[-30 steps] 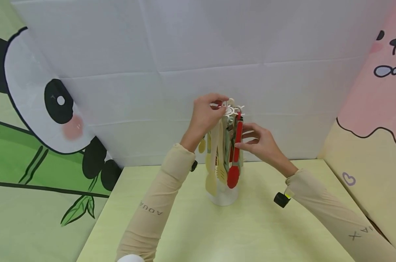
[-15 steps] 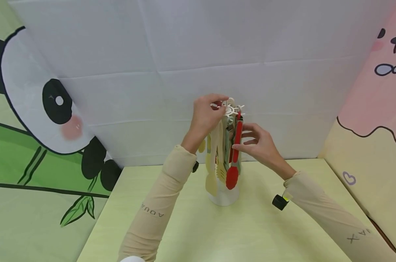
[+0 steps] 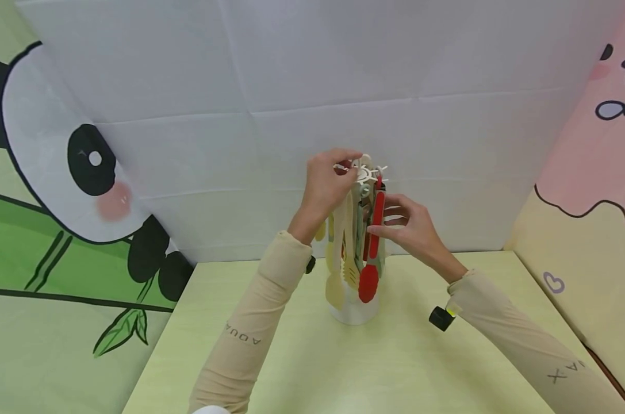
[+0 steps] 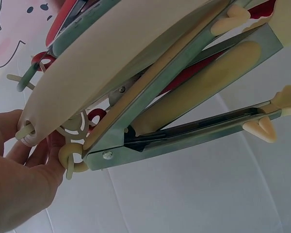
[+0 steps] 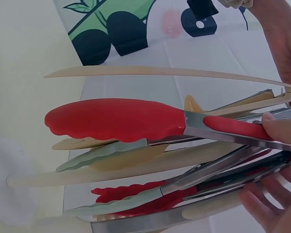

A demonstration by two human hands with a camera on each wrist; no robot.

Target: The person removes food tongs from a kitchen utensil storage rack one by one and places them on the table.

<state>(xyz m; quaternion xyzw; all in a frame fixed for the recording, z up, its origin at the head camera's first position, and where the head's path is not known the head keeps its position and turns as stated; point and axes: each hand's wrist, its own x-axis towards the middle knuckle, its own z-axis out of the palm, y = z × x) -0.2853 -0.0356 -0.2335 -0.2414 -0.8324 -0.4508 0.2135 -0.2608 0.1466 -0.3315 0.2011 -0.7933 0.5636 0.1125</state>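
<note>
A white carousel utensil stand (image 3: 365, 174) with hooks round its top stands upright on a round base (image 3: 355, 313), hung with several kitchen tools. My left hand (image 3: 326, 181) grips the top of the stand among the hooks. Beside it in the left wrist view hang a cream handle (image 4: 92, 77) and metal tongs (image 4: 184, 141) with a yellow ring. My right hand (image 3: 413, 227) holds a pair of red-headed tongs (image 3: 368, 283), thumb on the red handle, fingers behind. Below them in the right wrist view hang tongs with pale green tips (image 5: 104, 154).
A pale yellow tabletop (image 3: 291, 368) carries the stand, with a white cloth backdrop (image 3: 229, 213) close behind. Panda-printed cloth (image 3: 58, 144) covers the left side, and a pink and cream printed cloth (image 3: 591, 190) covers the right.
The red tongs' head has shifted very slightly downward in the head view, and the right hand has edged a little left. Both hands keep their places on the stand and the tongs.
</note>
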